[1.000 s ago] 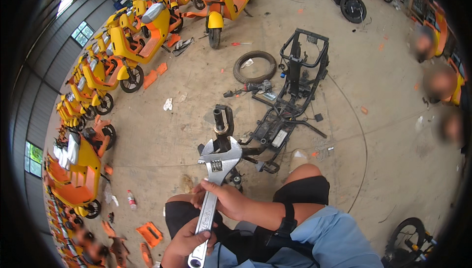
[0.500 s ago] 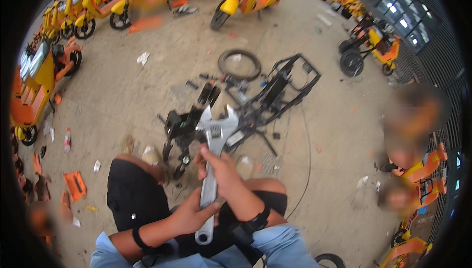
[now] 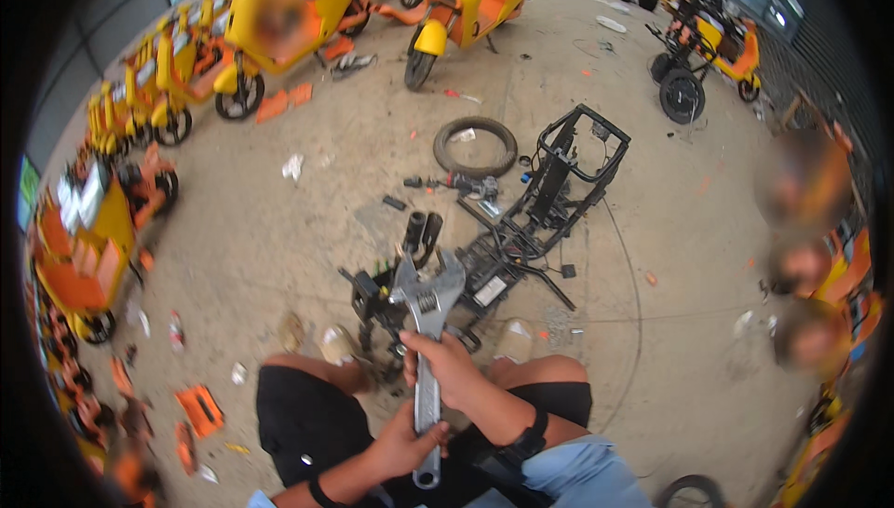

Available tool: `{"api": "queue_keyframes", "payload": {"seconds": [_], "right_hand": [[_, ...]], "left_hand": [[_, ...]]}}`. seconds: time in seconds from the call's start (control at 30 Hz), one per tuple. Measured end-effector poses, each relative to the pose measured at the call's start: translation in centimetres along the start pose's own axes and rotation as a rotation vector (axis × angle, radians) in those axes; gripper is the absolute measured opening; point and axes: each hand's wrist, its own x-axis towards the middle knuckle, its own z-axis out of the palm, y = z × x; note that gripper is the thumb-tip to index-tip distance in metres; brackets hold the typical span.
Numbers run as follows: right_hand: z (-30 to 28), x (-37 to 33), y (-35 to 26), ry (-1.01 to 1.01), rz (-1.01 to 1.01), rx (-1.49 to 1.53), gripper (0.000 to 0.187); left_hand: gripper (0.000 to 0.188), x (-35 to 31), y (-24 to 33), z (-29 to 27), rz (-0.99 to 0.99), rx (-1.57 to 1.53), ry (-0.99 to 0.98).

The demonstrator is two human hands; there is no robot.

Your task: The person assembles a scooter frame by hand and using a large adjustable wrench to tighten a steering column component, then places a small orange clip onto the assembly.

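Note:
A large silver adjustable wrench [image 3: 427, 396] is held upright between my knees, jaws pointing away from me. My left hand [image 3: 402, 447] is closed round the lower part of its handle. Higher up, just below the head, my right hand [image 3: 447, 368] grips the handle with the thumb laid along it. Beyond the wrench, a stripped black scooter frame [image 3: 549, 201] lies on the concrete floor. The wrench head overlaps the frame's near parts in view; whether they touch I cannot tell.
A loose tyre [image 3: 475, 147] and a power tool [image 3: 470, 185] lie past the frame. Yellow scooters [image 3: 461, 5] stand along the far and left sides. A cable [image 3: 638, 322] curves over the floor to the right. Orange panel pieces [image 3: 200, 410] and a plastic bottle [image 3: 177, 331] lie at left.
The view has shifted, so the frame and my hands sit lower and further right in the picture. Both hands keep the same hold on the wrench.

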Motion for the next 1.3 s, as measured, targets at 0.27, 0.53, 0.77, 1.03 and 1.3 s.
{"api": "queue_keyframes", "payload": {"seconds": [0.27, 0.53, 0.77, 1.03, 1.3], "right_hand": [[0.4, -0.2, -0.2, -0.072, -0.026, 0.025, 0.025], [1.6, 0.0, -1.0, -0.180, -0.183, 0.062, 0.016], [-1.3, -2.0, -3.5, -0.160, -0.511, 0.046, 0.020], [-2.3, -1.8, -4.6, -0.242, -0.690, -0.014, 0.023], [-1.3, 0.0, -1.9, -0.237, -0.589, -0.179, 0.022]], "left_hand": [[0.032, 0.6, 0.2, -1.4, 0.061, 0.447, 0.126], [0.053, 1.2, -0.6, -3.6, 0.371, 0.697, 0.292], [0.035, -2.1, 9.0, -9.7, 0.479, 0.098, 0.428], [0.034, 1.0, 9.9, -9.7, 0.421, 0.212, 0.308], [0.044, 7.4, 2.7, -4.3, 0.373, 0.477, -0.017]]}}
